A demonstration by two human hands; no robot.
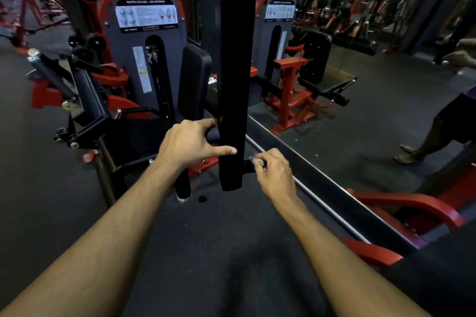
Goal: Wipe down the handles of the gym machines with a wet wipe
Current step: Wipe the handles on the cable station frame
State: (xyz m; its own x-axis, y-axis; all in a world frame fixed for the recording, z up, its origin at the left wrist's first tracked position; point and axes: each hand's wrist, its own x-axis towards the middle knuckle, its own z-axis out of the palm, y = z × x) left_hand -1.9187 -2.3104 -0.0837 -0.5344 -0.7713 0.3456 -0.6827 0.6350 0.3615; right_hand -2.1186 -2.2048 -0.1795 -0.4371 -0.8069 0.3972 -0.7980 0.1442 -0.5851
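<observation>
Here, the left hand point(189, 143) curls around a black handle point(183, 185) beside the black post point(235, 72) — the right hand point(274, 175) pinches a small pale wipe point(257, 161) against the bar just right of that post.

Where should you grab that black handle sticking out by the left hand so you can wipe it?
Wrap your grip around the padded middle of the black handle, coming from the side, above its silver end cap. It is a round bar, so fingers can curl right around it. The left hand is already near its upper end, while the right hand pinches what looks like the wipe.
</observation>
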